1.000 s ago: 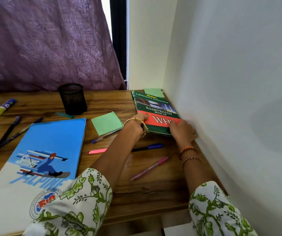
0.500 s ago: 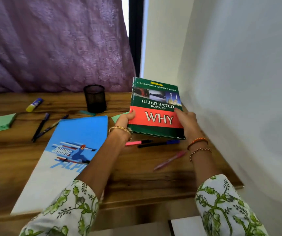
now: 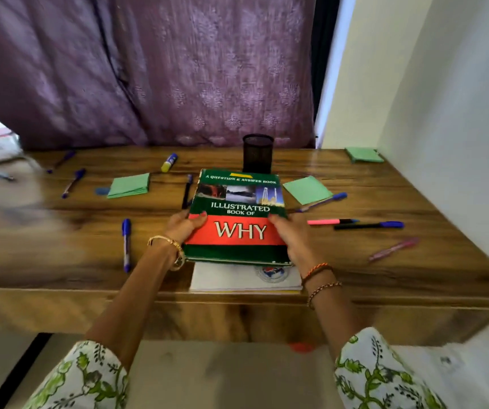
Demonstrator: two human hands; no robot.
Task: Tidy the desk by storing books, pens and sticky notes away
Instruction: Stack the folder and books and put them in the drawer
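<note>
Gripping green book point(image 3: 238, 214) by both side edges, left hand point(image 3: 184, 226), right hand point(image 3: 292, 235).

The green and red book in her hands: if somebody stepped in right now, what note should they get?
Left hand and right hand each grip a side of the Why book, held over a white book at the desk's near edge.
Done: nothing visibly stored.
Left: both books; loose pens such as the blue pen and pink pen; green sticky notes; mesh pen cup stands ready.
</note>
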